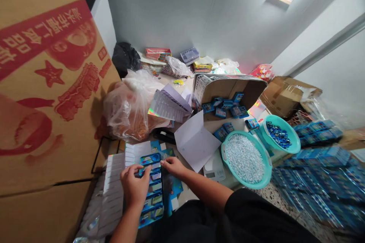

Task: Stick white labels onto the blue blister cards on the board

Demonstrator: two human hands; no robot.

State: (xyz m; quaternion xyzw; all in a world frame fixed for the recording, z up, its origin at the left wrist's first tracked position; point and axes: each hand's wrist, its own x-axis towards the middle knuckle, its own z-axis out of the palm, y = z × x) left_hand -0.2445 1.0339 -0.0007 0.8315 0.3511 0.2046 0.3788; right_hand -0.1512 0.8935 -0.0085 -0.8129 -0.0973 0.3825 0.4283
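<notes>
A column of small blue printed boxes [154, 200] lies in front of me on the table, with pale inner faces showing. My left hand [134, 185] is at the left side of this column near its far end, thumb and forefinger bent around the edge of one box. From the right, my right hand [172, 166] reaches to the same box, its thumb and forefinger pinched together. Whatever is between those fingertips is too small to make out. Flat blue printed sheets [174, 186] lie under and beside the column.
Right of my arms stand a teal basin [268, 176] of white pellets and another teal basin [298, 142] of blue wrapped pieces. Behind them, a carton [242, 83] holds small blue boxes. A tall cardboard box [51, 121] blocks the left. Folded white card [196, 140] lies ahead.
</notes>
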